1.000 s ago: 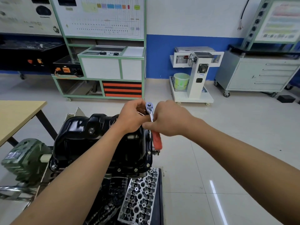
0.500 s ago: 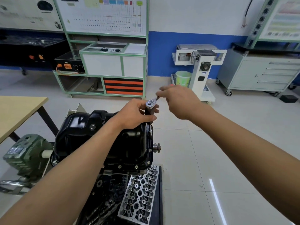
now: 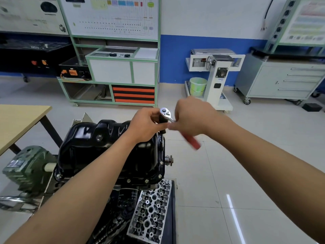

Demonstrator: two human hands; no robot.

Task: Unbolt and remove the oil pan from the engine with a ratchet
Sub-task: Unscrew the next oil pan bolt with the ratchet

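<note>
Ratchet [image 3: 190,139] handle back down at lower right now, right hand [image 3: 191,118] fingers wrapped round it, blurry. Left hand [image 3: 147,124] pinches black extension [image 3: 162,120] over oil pan [image 3: 109,148].

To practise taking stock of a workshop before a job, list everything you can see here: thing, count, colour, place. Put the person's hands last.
oil pan: one, black, centre left
ratchet: one, silver head and red handle, above the oil pan's right edge
cylinder head: one, silver, below the oil pan
gearbox: one, green, left of the oil pan
table: one, light wood, left edge
bench: one, green frame, back wall
stand: one, white, back, right of centre
bucket: one, pale green, on the stand's base
cabinet: one, grey, back right
left hand: one, grips the ratchet just below its head
right hand: one, grips the ratchet's handle, blurred
</note>
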